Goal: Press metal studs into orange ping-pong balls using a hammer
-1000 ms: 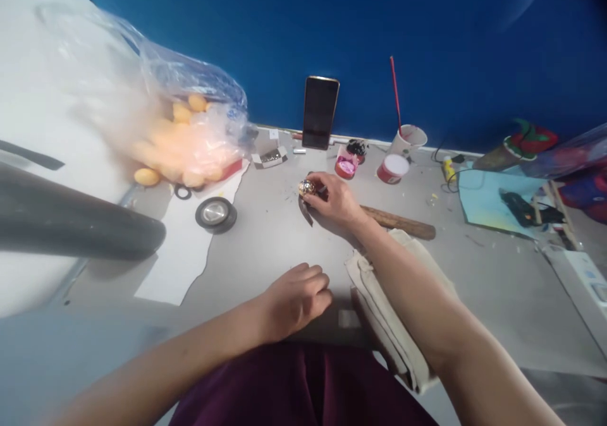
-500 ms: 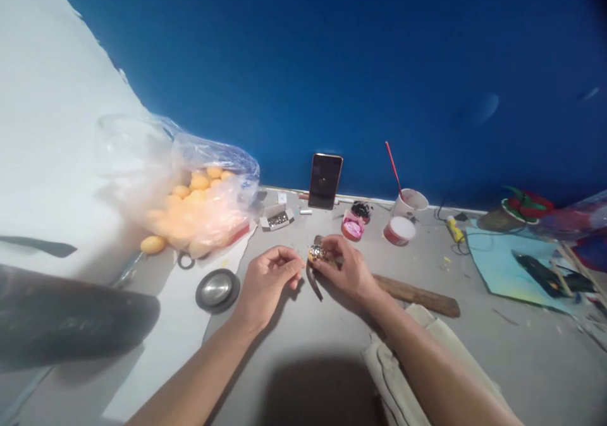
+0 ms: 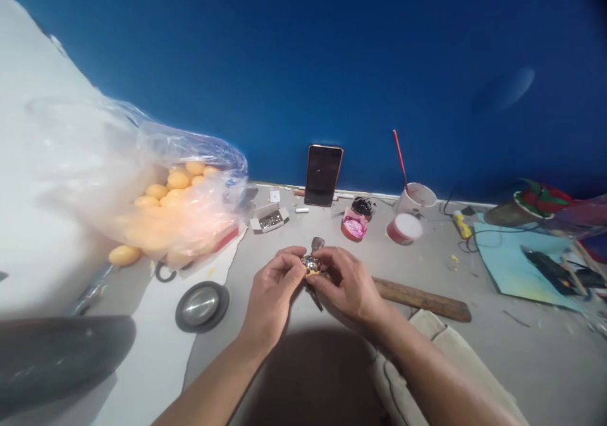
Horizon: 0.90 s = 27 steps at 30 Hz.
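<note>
A small ball (image 3: 311, 265), yellow below and covered with shiny silver pieces on top, is held between my two hands. My right hand (image 3: 348, 282) grips it from the right with thumb and fingers. From the left, my left hand (image 3: 274, 292) has its thumb and fingertips pinched at the ball's side; anything between those fingertips is too small to make out. Beneath the hands lies a hammer, its metal head (image 3: 317, 244) partly hidden and its wooden handle (image 3: 424, 299) reaching out to the right.
Behind the hands stand a box of small silver pieces (image 3: 271, 220), an upright phone (image 3: 323, 174), a pink pot (image 3: 355, 225) and a cup (image 3: 417, 197). A bag of yellow balls (image 3: 175, 198) and a round metal dish (image 3: 201, 306) are at left, a cloth (image 3: 441, 350) at lower right.
My left hand has moved right to meet the ball, which was in my right hand alone. The camera view has shifted slightly.
</note>
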Each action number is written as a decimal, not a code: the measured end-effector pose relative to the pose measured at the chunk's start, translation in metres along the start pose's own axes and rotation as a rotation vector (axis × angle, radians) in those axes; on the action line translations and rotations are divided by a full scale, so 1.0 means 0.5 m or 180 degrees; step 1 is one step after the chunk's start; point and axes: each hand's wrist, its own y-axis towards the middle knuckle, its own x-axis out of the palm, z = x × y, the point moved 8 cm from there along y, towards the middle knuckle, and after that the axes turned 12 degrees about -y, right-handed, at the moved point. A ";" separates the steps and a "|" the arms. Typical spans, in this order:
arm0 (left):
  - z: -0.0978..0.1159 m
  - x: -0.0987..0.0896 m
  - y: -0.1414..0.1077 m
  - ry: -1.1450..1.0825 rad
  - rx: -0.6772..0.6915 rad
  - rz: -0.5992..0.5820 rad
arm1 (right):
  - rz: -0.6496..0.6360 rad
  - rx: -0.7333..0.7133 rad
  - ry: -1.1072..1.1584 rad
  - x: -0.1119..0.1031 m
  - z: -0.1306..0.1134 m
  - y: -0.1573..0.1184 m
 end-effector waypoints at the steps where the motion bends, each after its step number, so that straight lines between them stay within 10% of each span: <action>1: 0.001 0.007 -0.001 0.0034 -0.0029 -0.0044 | 0.0043 -0.0024 -0.0009 -0.001 -0.002 0.000; 18: 0.018 0.018 -0.006 0.0339 0.0011 -0.0014 | 0.1033 -0.0614 0.0208 -0.058 -0.054 -0.008; 27: 0.014 0.020 -0.001 -0.0061 -0.0014 -0.0240 | 0.0340 0.0333 0.1142 -0.038 -0.009 0.010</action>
